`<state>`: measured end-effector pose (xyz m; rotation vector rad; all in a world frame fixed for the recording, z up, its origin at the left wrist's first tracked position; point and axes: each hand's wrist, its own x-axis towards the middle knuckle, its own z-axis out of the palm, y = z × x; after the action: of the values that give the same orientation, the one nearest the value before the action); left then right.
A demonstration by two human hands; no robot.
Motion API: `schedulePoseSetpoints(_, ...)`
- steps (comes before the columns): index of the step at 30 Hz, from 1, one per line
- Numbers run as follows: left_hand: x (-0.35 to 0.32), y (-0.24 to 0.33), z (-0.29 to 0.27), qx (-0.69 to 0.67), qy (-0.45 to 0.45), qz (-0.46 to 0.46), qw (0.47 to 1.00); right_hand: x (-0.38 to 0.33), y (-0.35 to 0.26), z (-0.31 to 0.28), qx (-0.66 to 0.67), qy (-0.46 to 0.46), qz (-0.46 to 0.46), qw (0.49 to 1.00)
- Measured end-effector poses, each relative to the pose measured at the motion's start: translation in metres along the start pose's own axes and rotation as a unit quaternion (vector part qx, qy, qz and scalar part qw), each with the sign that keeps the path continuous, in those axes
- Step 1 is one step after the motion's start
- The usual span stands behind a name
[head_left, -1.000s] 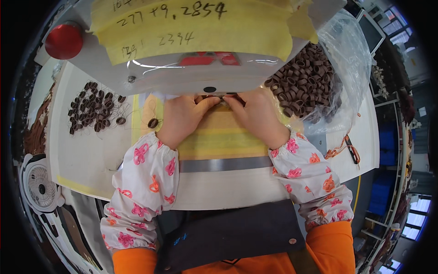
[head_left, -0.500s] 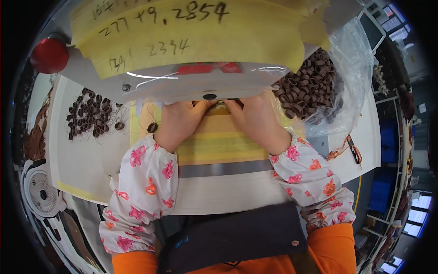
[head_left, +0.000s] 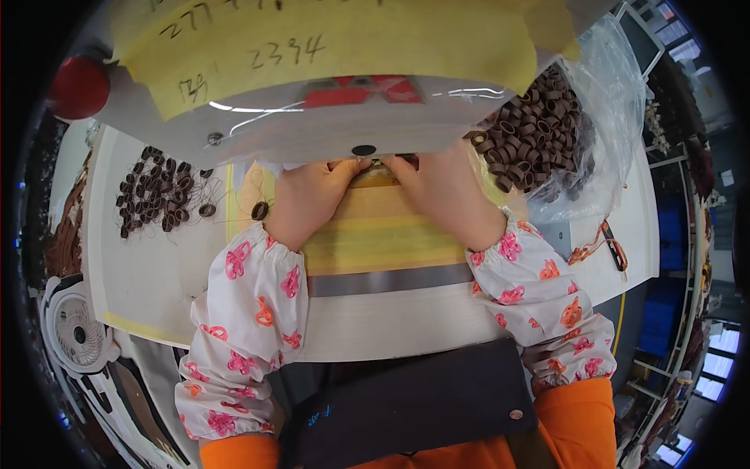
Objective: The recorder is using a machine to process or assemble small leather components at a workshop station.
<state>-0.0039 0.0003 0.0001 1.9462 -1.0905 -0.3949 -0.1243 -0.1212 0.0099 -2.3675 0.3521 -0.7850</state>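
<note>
Both my hands reach in under the head of a sewing machine (head_left: 336,125), thumbs pointing at each other. My left hand (head_left: 307,194) is closed, its thumb pressed inward and the other fingertips hidden by the machine. Opposite it, my right hand (head_left: 444,187) is bent the same way, also closed. Something small and dark shows between the thumbs, too covered to name. Just left of my left wrist lies a brown ring (head_left: 259,210) with loose thread. Below the hands, yellow tape (head_left: 383,223) covers the work surface.
Brown rings with trailing threads (head_left: 160,191) lie on the left of the white table (head_left: 375,328). At right, many plain brown rings (head_left: 535,129) sit beside a clear plastic bag (head_left: 613,94). A dark-handled tool (head_left: 616,248) with orange cord lies nearby. A white fan (head_left: 78,328) stands left.
The view has shifted slightly, so the machine head sits a little higher in it. My hands keep nearly the same place and pose under the machine.
</note>
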Motion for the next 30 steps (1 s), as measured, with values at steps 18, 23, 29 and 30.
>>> schedulePoseSetpoints(18, 0.002, -0.003, 0.001, -0.009, -0.002, -0.037, 0.999, -0.003, 0.007, 0.002, 0.048, 0.007, -0.006, 0.999)
schedulePoseSetpoints(23, -0.01, -0.006, 0.005, 0.114, 0.072, 0.105, 0.985, -0.009, 0.003, 0.005, 0.04, 0.041, -0.008, 0.998)
schedulePoseSetpoints(29, -0.047, -0.034, -0.061, 0.144, 0.166, 0.088, 0.972, -0.04, -0.024, -0.031, -0.022, 0.014, -0.114, 0.993)
schedulePoseSetpoints(30, -0.058, -0.044, -0.08, 0.139, 0.148, 0.069, 0.977, -0.047, -0.032, -0.044, -0.035, 0.039, -0.147, 0.988)
